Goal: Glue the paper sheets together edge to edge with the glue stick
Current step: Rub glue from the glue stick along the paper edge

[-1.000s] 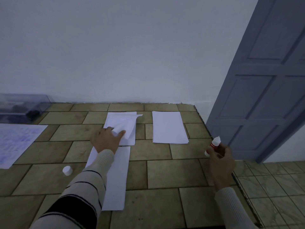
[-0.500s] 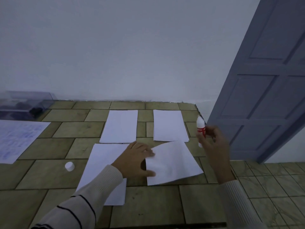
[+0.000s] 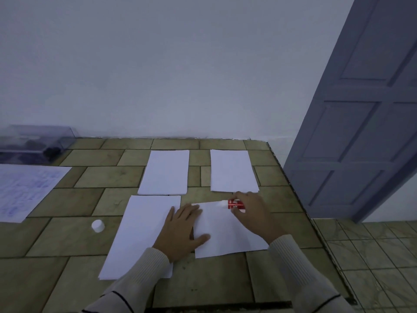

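Note:
A loose white sheet (image 3: 228,233) lies slightly skewed on the tiled counter (image 3: 67,242). My left hand (image 3: 182,231) presses flat on its left edge, fingers spread, and overlaps a longer white sheet (image 3: 140,233) beside it. My right hand (image 3: 252,213) grips the red glue stick (image 3: 234,204), laid sideways with its white tip (image 3: 222,203) touching the loose sheet's far edge. Two more white stacks lie behind: one at centre (image 3: 165,172), one to the right (image 3: 232,170). The glue stick's white cap (image 3: 98,225) stands to the left.
A printed sheet (image 3: 24,188) lies at the far left, with a clear plastic box (image 3: 33,141) behind it against the wall. The counter's right edge (image 3: 300,206) drops to a tiled floor, and a grey-blue door (image 3: 361,109) stands there.
My left hand carried a sheet from the centre stack down to the right of the long sheet and now presses it flat. My right hand brought the glue stick down onto its far edge.

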